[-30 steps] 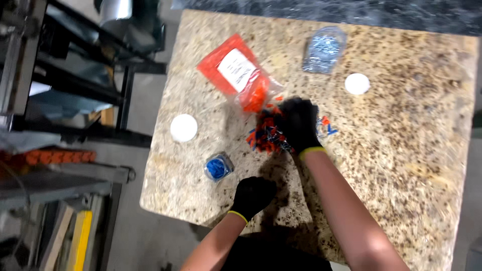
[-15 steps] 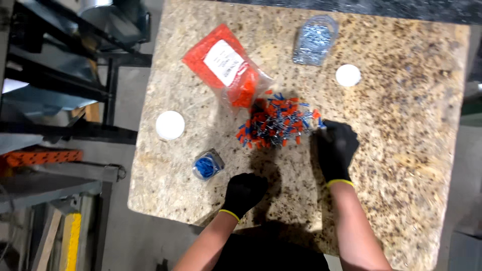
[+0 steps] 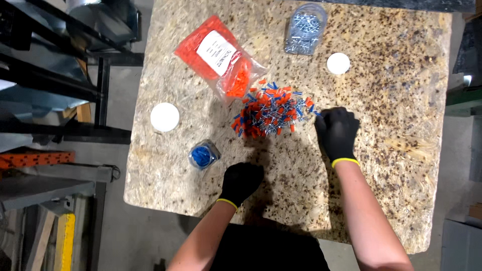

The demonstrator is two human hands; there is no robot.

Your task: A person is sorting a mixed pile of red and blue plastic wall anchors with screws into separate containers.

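A loose pile of small orange and blue pieces with metal ends (image 3: 271, 111) lies in the middle of the speckled stone table (image 3: 391, 150). My right hand (image 3: 336, 131), in a black glove, rests just right of the pile, its fingertips pinched on a small blue piece at the pile's edge. My left hand (image 3: 241, 181), also gloved in black, sits curled on the table nearer the front edge, below the pile and holding nothing. A small clear jar of blue pieces (image 3: 203, 154) stands left of that hand.
An orange plastic bag with a white label (image 3: 216, 52), partly full of orange pieces, lies behind the pile. A clear jar of metal bits (image 3: 305, 29) stands at the back. Two white lids (image 3: 164, 117) (image 3: 338, 63) lie apart. Dark metal shelving (image 3: 60, 85) stands left of the table.
My right hand has come off the top of the pile and moved to its right edge, leaving the pieces spread out. My left hand has stayed near the front edge.
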